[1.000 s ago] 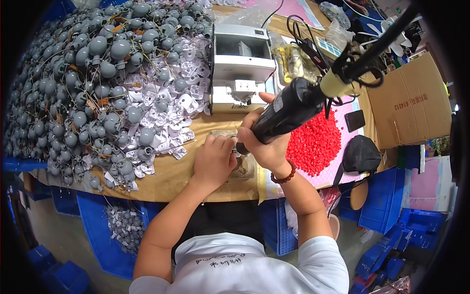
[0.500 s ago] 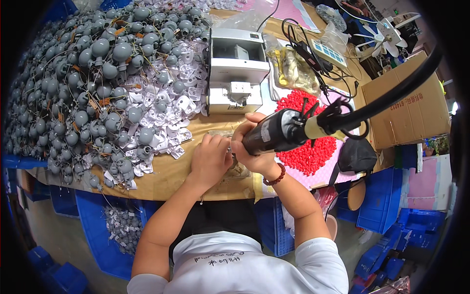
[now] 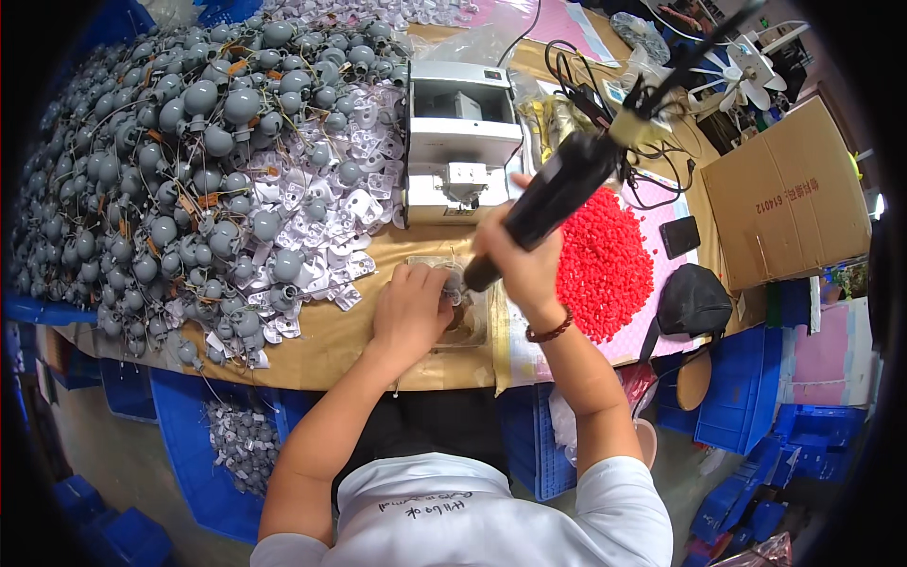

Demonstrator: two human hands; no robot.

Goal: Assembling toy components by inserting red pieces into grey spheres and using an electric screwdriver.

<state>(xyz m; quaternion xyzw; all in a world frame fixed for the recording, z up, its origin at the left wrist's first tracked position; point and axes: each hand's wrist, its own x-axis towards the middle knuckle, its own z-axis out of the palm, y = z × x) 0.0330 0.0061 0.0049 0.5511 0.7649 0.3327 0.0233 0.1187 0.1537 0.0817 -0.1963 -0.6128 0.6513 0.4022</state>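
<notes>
My right hand [image 3: 529, 269] is wrapped round a black electric screwdriver [image 3: 564, 189], which is tilted, with its lower end toward my left hand. My left hand [image 3: 408, 310] is closed on a small grey part [image 3: 454, 282], mostly hidden by the fingers, at a clear plate-like fixture [image 3: 478, 326] on the brown table covering. Just beyond both hands stands a grey and white box-shaped machine [image 3: 460, 142] with an open top. The screwdriver's tip cannot be made out.
A large pile of grey ball-shaped parts with wires [image 3: 179, 170] fills the left side, beside white plastic pieces [image 3: 354, 213]. To the right are small red pieces [image 3: 605, 274], a black bag [image 3: 694, 300], a dark phone-like slab [image 3: 679, 236] and a cardboard box [image 3: 784, 198]. Blue bins [image 3: 203, 454] stand below.
My right hand has moved right with the screwdriver, which has swung steeper and away from my left hand. My left hand stays at the fixture, and the grey part now shows.
</notes>
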